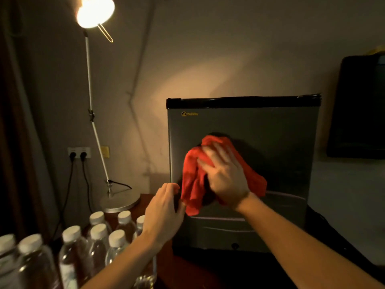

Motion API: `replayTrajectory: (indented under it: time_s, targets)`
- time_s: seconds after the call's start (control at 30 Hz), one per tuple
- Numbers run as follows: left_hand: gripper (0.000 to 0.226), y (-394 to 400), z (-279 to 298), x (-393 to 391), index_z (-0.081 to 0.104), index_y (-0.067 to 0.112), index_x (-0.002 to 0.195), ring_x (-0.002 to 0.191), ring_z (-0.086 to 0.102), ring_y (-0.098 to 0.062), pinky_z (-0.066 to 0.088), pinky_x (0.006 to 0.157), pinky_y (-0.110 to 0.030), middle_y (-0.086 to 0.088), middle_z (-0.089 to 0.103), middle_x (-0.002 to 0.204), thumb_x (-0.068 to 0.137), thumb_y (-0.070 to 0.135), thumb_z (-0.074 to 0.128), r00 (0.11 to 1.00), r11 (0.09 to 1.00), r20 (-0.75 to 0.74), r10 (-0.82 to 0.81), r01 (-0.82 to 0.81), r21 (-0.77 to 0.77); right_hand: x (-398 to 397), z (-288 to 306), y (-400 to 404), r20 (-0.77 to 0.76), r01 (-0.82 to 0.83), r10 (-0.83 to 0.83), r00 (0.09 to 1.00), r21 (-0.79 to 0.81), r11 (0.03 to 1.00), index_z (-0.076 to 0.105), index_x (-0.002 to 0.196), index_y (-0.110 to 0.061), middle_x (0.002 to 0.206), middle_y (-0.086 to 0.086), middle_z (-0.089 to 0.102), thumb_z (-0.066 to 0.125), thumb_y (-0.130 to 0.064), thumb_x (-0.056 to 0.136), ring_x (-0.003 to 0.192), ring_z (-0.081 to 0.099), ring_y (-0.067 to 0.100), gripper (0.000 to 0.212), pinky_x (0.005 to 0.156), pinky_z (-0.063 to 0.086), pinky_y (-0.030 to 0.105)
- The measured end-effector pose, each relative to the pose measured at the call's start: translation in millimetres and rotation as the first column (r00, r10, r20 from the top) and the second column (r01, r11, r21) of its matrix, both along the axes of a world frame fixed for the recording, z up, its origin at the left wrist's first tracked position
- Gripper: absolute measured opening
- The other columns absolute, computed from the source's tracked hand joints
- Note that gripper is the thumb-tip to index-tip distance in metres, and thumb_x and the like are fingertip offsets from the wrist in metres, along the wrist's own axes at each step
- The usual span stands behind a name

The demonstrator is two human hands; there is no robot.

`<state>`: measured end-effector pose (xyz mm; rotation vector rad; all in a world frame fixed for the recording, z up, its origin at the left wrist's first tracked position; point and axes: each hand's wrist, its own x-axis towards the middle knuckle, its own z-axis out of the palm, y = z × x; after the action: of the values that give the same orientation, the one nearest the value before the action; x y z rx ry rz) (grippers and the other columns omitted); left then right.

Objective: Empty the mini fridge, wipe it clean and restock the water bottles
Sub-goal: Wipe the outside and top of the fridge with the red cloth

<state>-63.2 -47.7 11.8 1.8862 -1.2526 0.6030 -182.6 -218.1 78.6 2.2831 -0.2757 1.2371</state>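
A grey mini fridge [277, 142] with a black top edge stands in front of me, its door closed. My right hand [224, 176] presses a red cloth [193, 180] flat against the middle of the door, fingers spread and blurred. My left hand [164, 207] is at the door's left edge, fingers curled around that edge beside the cloth's lower corner. Several clear water bottles [98, 240] with white caps stand at the lower left on a wooden surface.
A lit desk lamp [94, 12] on a thin white arm stands left of the fridge, its round base [119, 202] behind the bottles. A wall socket [79, 153] with two plugs is at the left. A dark screen [360, 105] hangs at the right.
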Motion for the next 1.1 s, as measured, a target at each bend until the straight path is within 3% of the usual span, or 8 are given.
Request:
replayTrajectory:
  time_s: [0.2, 0.37, 0.53, 0.7, 0.77, 0.87, 1.0, 1.1]
  targets:
    - [0.032, 8.1, -4.3, 9.2, 0.052, 0.023, 0.112, 0.097, 0.059, -0.018, 0.052, 0.079, -0.036, 0.006, 0.054, 0.107, 0.083, 0.026, 0.064, 0.999, 0.999, -0.034, -0.041, 0.041, 0.019, 8.1, 37.8, 12.3, 0.281, 0.122, -0.163, 0.946, 0.161, 0.980, 0.062, 0.128, -0.020, 0.138, 0.014, 0.050, 0.045, -0.017, 0.087, 0.129, 0.040, 0.040, 0.045, 0.107, 0.034, 0.058]
    - [0.031, 15.6, -6.5, 17.8, 0.049, 0.024, 0.108, 0.101, 0.056, -0.016, 0.049, 0.080, -0.035, 0.008, 0.053, 0.106, 0.081, 0.026, 0.063, 0.999, 0.999, -0.050, -0.005, 0.003, -0.032, 48.3, -38.1, 38.8, 0.103, 0.111, -0.114, 0.988, 0.030, 0.993, 0.067, 0.118, -0.034, 0.138, 0.004, 0.052, 0.051, -0.030, 0.085, 0.128, 0.038, 0.037, 0.036, 0.106, 0.029, 0.058]
    - [0.029, 15.4, -13.7, 12.0, 0.048, 0.026, 0.107, 0.099, 0.057, -0.014, 0.049, 0.079, -0.033, 0.010, 0.054, 0.104, 0.080, 0.034, 0.056, 0.998, 1.000, -0.058, 0.004, -0.005, -0.027, 38.5, -85.9, 34.0, -0.026, 0.063, -0.064, 0.998, -0.049, 0.997, 0.073, 0.102, -0.031, 0.133, 0.000, 0.058, 0.059, -0.029, 0.081, 0.124, 0.044, 0.031, 0.026, 0.105, 0.032, 0.057]
    - [0.033, 4.5, -22.0, -0.8, 0.054, 0.018, 0.110, 0.096, 0.061, -0.020, 0.052, 0.080, -0.037, 0.002, 0.059, 0.104, 0.081, 0.024, 0.067, 0.999, 1.000, -0.038, -0.028, 0.028, 0.003, -33.7, -85.5, -17.1, 0.090, 0.067, -0.067, 0.994, 0.000, 0.998, 0.070, 0.109, -0.032, 0.135, 0.003, 0.051, 0.064, -0.033, 0.075, 0.122, 0.046, 0.035, 0.035, 0.102, 0.037, 0.054]
    - [0.036, 1.2, -21.7, -5.8, 0.053, 0.020, 0.114, 0.095, 0.061, -0.017, 0.054, 0.079, -0.036, 0.004, 0.058, 0.105, 0.083, 0.023, 0.070, 0.998, 0.996, -0.005, -0.067, 0.067, 0.052, -70.3, -80.4, -36.0, 0.182, 0.086, -0.091, 0.979, 0.036, 0.996, 0.069, 0.110, -0.030, 0.130, 0.007, 0.051, 0.063, -0.038, 0.075, 0.118, 0.046, 0.038, 0.036, 0.097, 0.040, 0.054]
    - [0.034, -1.8, -14.7, -12.4, 0.050, 0.027, 0.117, 0.092, 0.057, -0.005, 0.054, 0.078, -0.028, 0.014, 0.054, 0.106, 0.087, 0.029, 0.067, 0.992, 0.988, 0.014, -0.126, 0.124, 0.096, -97.1, -73.2, -49.5, 0.309, 0.166, -0.201, 0.929, 0.136, 0.977, 0.073, 0.102, -0.025, 0.127, 0.015, 0.054, 0.063, -0.026, 0.078, 0.115, 0.047, 0.043, 0.027, 0.093, 0.042, 0.056]
    - [0.034, -6.0, -8.2, -16.1, 0.048, 0.029, 0.117, 0.092, 0.055, -0.004, 0.050, 0.077, -0.025, 0.016, 0.051, 0.106, 0.088, 0.032, 0.064, 0.993, 0.989, 0.010, -0.121, 0.120, 0.091, -52.9, -75.5, -22.3, 0.446, 0.163, -0.299, 0.844, 0.318, 0.934, 0.072, 0.112, -0.023, 0.132, 0.019, 0.054, 0.058, -0.020, 0.078, 0.122, 0.042, 0.048, 0.037, 0.101, 0.035, 0.064]
    - [0.029, -6.8, -14.5, -17.8, 0.049, 0.029, 0.109, 0.090, 0.060, -0.014, 0.050, 0.073, -0.032, 0.012, 0.055, 0.102, 0.082, 0.038, 0.056, 0.997, 0.994, 0.032, -0.074, 0.071, 0.083, -4.2, -84.1, 13.4, 0.302, 0.102, -0.166, 0.939, 0.219, 0.970, 0.068, 0.116, -0.033, 0.142, 0.010, 0.051, 0.056, -0.038, 0.080, 0.131, 0.035, 0.046, 0.039, 0.107, 0.023, 0.068]
